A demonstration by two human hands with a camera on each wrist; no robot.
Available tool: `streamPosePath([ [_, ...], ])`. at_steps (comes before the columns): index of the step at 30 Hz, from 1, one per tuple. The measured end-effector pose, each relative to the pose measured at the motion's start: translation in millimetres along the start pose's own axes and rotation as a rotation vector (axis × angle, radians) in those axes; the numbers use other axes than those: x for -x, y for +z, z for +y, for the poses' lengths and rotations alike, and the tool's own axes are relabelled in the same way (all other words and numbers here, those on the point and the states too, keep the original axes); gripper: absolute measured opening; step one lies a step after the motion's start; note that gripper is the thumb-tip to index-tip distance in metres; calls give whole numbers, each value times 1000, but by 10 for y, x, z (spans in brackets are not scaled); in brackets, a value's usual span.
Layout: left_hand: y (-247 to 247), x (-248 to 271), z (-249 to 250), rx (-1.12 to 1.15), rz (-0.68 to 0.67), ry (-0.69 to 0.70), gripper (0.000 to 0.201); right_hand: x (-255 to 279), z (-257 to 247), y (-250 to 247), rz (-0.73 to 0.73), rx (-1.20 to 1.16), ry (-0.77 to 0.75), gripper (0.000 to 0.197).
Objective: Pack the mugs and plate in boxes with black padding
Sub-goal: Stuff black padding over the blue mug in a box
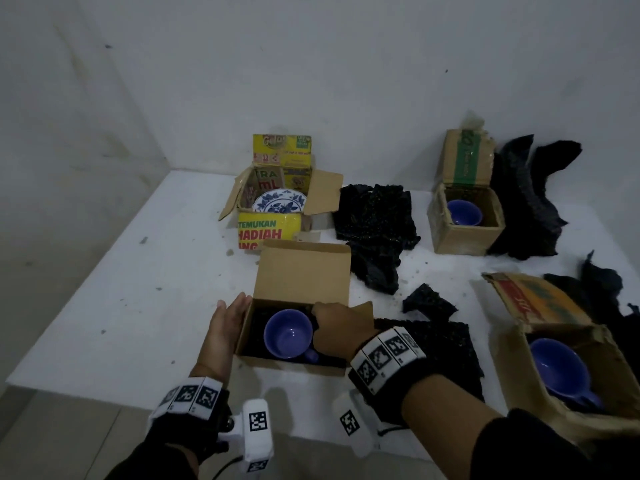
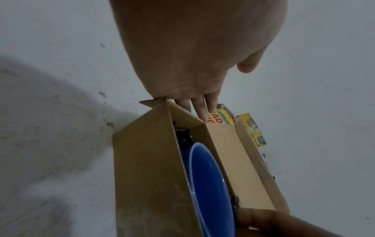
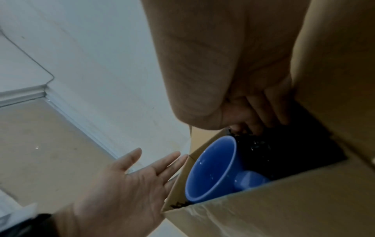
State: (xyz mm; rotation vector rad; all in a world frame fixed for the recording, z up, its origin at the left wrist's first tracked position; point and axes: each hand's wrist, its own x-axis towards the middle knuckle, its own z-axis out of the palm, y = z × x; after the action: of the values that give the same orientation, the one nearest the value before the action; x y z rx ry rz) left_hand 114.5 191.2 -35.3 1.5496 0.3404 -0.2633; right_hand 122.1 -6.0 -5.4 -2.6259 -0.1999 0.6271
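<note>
Fingers of the left hand (image 1: 227,320) are straight and together, laid flat against the outer left wall of the small brown box (image 1: 301,271) near the bench's front edge. Over the same box's right rim, the right hand (image 1: 337,329) dips inside with its fingers (image 3: 253,118) curled down onto the black padding (image 3: 284,147) beside the blue mug (image 1: 289,334); whether they pinch the padding I cannot tell. That mug sits upright in the box on the black lining, handle toward the front, and the lid flap stands up behind it.

Toward the back edge, a yellow printed box (image 1: 273,216) holds the blue-and-white plate (image 1: 280,201), leaning inside. Near the back right corner, a worn carton (image 1: 465,216) contains a second blue mug (image 1: 464,212). At the front right corner, another carton (image 1: 568,358) holds a third blue mug (image 1: 557,368). Loose black padding pieces (image 1: 377,226) lie on the white bench (image 1: 138,289) between the boxes.
</note>
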Motion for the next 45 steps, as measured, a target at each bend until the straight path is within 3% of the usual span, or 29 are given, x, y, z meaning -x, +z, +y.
streamPosePath([
  [4, 136, 25, 214, 49, 74, 1, 45, 318, 171, -210, 178, -221, -122, 35],
  [6, 287, 52, 349, -93, 122, 130, 37, 490, 334, -349, 334, -332, -146, 37],
  [9, 691, 138, 531, -210, 34, 299, 34, 669, 710, -513, 555, -423, -88, 23],
  [11, 1076, 207, 624, -251, -75, 373, 34, 724, 1009, -585, 622, -368, -10, 22],
  [15, 1891, 295, 635, -440, -342, 520, 35, 727, 1610, -556, 454, -276, 186, 35],
  [18, 2402, 321, 416, -697, -471, 561, 39, 697, 1880, -374, 391, -238, 211, 38],
  [21, 2692, 243, 128, -909, -484, 484, 53, 652, 2001, -190, 341, -171, 253, 47],
  [24, 2771, 153, -60, -1059, -487, 346, 57, 634, 2030, -134, 343, -92, 296, 36],
  [26, 2775, 117, -142, -1124, -458, 334, 51, 612, 2040, -122, 375, -56, 305, 30],
  [30, 2805, 98, -156, -1090, -331, 406, 26, 626, 2005, -192, 441, -87, 280, 23],
  [35, 2776, 138, 165, -866, -211, 569, 6, 770, 1852, -397, 674, -189, 100, 7],
  [37, 2691, 170, 350, -731, -218, 597, 16, 830, 1799, -471, 695, -213, 25, 9],
  [41, 2333, 267, 742, -547, -276, 652, 42, 942, 1570, -648, 681, -488, -245, 13],
  [43, 2065, 291, 885, -475, -283, 626, 48, 951, 1391, -713, 702, -519, -305, 27],
  [45, 1759, 292, 978, -426, -309, 570, 53, 922, 1173, -745, 700, -556, -351, 28],
])
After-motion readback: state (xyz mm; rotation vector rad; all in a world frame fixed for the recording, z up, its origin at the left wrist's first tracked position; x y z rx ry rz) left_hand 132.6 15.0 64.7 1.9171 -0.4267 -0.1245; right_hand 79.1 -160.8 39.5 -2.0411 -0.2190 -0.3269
